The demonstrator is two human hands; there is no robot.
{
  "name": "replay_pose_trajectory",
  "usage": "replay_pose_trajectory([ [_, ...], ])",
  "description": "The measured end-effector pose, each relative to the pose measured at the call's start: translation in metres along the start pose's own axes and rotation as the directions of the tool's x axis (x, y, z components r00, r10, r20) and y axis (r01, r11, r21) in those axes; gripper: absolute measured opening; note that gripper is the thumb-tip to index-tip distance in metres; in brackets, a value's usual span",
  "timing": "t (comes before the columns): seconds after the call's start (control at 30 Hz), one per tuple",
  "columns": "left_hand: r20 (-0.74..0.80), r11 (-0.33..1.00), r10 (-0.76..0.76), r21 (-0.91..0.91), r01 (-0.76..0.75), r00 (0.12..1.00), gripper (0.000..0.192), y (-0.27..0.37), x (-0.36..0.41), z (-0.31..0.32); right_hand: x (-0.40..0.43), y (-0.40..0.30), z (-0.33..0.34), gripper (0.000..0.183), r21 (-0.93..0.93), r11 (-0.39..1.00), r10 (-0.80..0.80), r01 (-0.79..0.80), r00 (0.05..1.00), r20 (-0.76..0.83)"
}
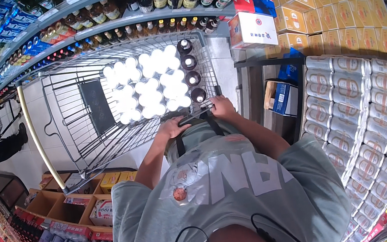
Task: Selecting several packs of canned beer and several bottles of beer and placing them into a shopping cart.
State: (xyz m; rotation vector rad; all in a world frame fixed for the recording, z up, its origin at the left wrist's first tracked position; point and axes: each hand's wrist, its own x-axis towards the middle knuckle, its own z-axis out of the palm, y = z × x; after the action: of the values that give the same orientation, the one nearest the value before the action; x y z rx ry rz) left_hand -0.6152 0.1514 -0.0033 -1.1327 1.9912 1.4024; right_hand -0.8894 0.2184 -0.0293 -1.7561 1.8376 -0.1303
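Observation:
A wire shopping cart (89, 158) stands sideways in front of me, its pale yellow push handle (40, 141) off to the left. My left hand (171, 127) holds the near side of the cart's top rim, thumb pointing right. Around the rim by the dark corner piece, my right hand (223, 107) is closed. Inside the cart are several packs of round-topped cans or bottles (151, 93), washed out white by glare. A row of several dark brown bottles (190, 61) stands upright at the cart's right end, just beyond my right hand.
Shelves of bottles and cans (146, 12) run along the far side. To the right are yellow cartons (348, 16), a white box (253, 29) and stacked can packs (359, 113). Divided cardboard bins (66, 207) sit at left. Another person's dark-clothed leg (4, 149) shows at far left.

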Motion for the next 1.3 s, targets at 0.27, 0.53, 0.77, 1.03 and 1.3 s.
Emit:
replay_pose_trajectory([
  [0.27, -0.082, 0.992, -0.07, 0.095, 0.078, 0.994, 0.068, 0.005, -0.013, 0.017, -0.051, -0.02, 0.003, 0.046, -0.147, 0.989, -0.038, 0.032, 0.999, -0.039],
  [0.53, -0.627, 0.987, 0.158, 0.119, -0.106, 0.763, 0.032, -0.003, -0.11, 0.036, -0.083, -0.019, 0.022, 0.062, -0.224, 0.971, 0.062, -0.08, 0.994, -0.086],
  [0.77, -0.928, 0.963, 0.147, 0.213, 0.166, 0.343, 0.048, -0.088, -0.28, 0.044, -0.124, -0.011, 0.04, 0.059, -0.38, 0.924, -0.002, -0.042, 0.994, -0.114],
  [1.03, -0.782, 0.862, 0.189, 0.422, 0.282, 0.593, 0.081, -0.076, -0.23, 0.108, -0.194, 0.002, 0.043, 0.074, -0.355, 0.911, 0.179, -0.208, 0.977, -0.115],
  [1.3, -0.353, 0.82, 0.108, 0.56, 0.117, 0.929, 0.048, -0.02, -0.093, 0.101, -0.326, 0.026, 0.088, 0.064, 0.468, 0.699, 0.647, -0.54, 0.756, -0.095],
])
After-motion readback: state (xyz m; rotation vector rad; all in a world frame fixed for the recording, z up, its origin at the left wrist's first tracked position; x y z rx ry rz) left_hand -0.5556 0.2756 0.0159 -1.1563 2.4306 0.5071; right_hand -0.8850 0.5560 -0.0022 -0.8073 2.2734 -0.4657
